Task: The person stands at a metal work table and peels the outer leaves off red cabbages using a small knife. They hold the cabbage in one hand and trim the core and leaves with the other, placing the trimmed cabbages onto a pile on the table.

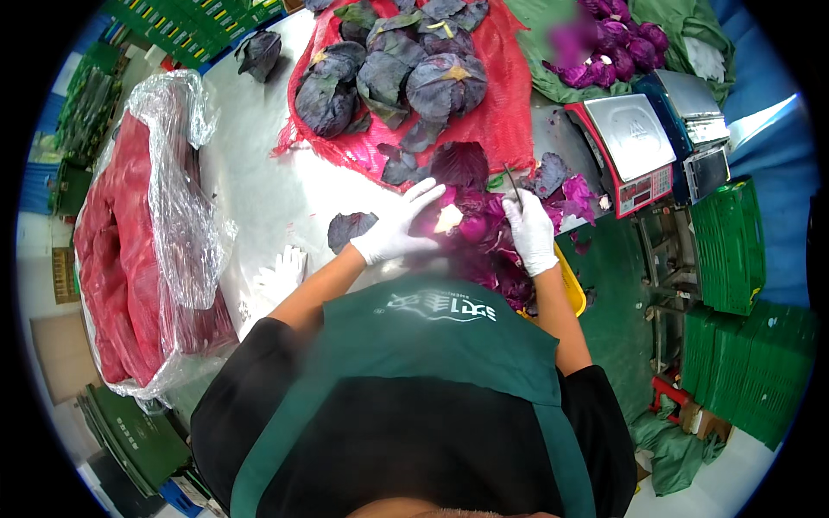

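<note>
Both my hands wear white gloves. My left hand (400, 223) is spread, its fingers at the left side of a purple cabbage (475, 223) whose pale cut stem faces up; part of the cabbage is blurred. In my right hand (531, 226), at the cabbage's right side, is a thin dark tool, perhaps a knife, pointing away from me. Loose purple leaves (508, 275) lie below, above a yellow basket (571, 278) mostly hidden by my arm. Beyond my hands, several untrimmed red cabbages (447, 87) rest on a red mesh sack (508, 116). A dark leaf (351, 230) lies left of my left hand.
White gloves (282, 275) and a large plastic-wrapped bundle of red mesh sacks (129, 259) are at the left. One cabbage (259, 55) sits apart on the metal table (243, 149). Peeled cabbages (622, 48), a red scale (631, 139) and stacked green crates (745, 362) are at the right.
</note>
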Available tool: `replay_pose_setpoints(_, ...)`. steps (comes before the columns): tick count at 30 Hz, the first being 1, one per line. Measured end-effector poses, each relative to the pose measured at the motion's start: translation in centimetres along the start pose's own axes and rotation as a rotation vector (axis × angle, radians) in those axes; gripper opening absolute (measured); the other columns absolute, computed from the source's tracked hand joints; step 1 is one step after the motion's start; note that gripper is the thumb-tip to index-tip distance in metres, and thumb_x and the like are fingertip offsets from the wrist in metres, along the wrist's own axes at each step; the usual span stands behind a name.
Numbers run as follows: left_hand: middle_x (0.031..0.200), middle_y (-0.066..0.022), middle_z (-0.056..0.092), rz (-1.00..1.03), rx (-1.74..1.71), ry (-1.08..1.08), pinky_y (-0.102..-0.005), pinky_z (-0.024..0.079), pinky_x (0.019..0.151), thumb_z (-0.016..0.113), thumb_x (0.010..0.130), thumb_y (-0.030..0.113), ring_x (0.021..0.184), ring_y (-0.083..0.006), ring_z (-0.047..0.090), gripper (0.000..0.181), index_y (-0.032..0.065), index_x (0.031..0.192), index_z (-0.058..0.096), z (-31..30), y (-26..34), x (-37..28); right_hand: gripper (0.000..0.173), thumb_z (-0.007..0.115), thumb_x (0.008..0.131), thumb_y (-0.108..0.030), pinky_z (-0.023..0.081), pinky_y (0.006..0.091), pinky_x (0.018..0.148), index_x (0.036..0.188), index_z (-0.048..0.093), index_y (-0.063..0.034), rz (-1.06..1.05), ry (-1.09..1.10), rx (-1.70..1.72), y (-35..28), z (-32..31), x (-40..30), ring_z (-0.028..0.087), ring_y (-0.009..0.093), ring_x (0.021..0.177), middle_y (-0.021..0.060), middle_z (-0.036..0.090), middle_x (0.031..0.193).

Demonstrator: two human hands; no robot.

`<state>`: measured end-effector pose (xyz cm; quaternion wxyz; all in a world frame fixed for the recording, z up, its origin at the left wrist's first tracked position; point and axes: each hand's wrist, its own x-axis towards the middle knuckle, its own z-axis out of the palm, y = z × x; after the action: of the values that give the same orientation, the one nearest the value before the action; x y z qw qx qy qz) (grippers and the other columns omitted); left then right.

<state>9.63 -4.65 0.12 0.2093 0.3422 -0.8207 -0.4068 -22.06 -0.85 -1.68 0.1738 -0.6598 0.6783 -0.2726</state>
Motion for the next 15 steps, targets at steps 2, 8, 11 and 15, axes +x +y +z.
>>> replay_pose_setpoints(2,0.170,-0.0231,0.025,-0.051,-0.053,0.071,-0.0481,0.031,0.126,0.089,0.080,0.025,0.157,-0.0410,0.030,0.100,0.0109,0.164,0.037,1.8,-0.1,-0.7,0.032,0.057,0.110,-0.027,0.058,0.0441,0.083,0.129,0.064,-0.0035,-0.100,-0.041,0.100,-2.3,-2.0,0.3,0.074,0.032,0.099,0.0180,0.074,0.113)
replay_pose_setpoints(8,0.170,-0.0230,0.027,-0.122,-0.106,0.151,-0.0468,0.029,0.127,0.087,0.082,0.030,0.157,-0.0396,0.029,0.099,0.0098,0.164,0.037,3.7,1.8,0.2,0.021,0.062,0.106,-0.019,0.057,0.0387,0.070,0.119,0.072,-0.0064,-0.170,-0.242,0.184,-2.4,-4.9,-1.6,0.073,0.028,0.077,0.0128,0.074,0.095)
replay_pose_setpoints(11,0.170,-0.0225,0.027,-0.102,-0.085,0.150,-0.0462,0.030,0.128,0.087,0.082,0.031,0.157,-0.0396,0.029,0.098,0.0098,0.164,0.037,3.7,1.0,0.3,0.019,0.063,0.104,-0.018,0.056,0.0394,0.067,0.118,0.073,-0.0090,-0.274,-0.172,0.159,-1.3,-4.2,-2.1,0.072,0.027,0.074,0.0119,0.074,0.090)
replay_pose_setpoints(15,0.170,-0.0216,0.027,-0.076,-0.071,0.148,-0.0460,0.029,0.128,0.088,0.083,0.031,0.157,-0.0390,0.029,0.099,0.0105,0.164,0.036,3.7,0.7,0.0,0.020,0.062,0.106,-0.020,0.056,0.0365,0.068,0.118,0.074,-0.0079,-0.123,-0.093,0.133,-0.9,-3.0,-2.1,0.073,0.025,0.074,0.0119,0.074,0.086)
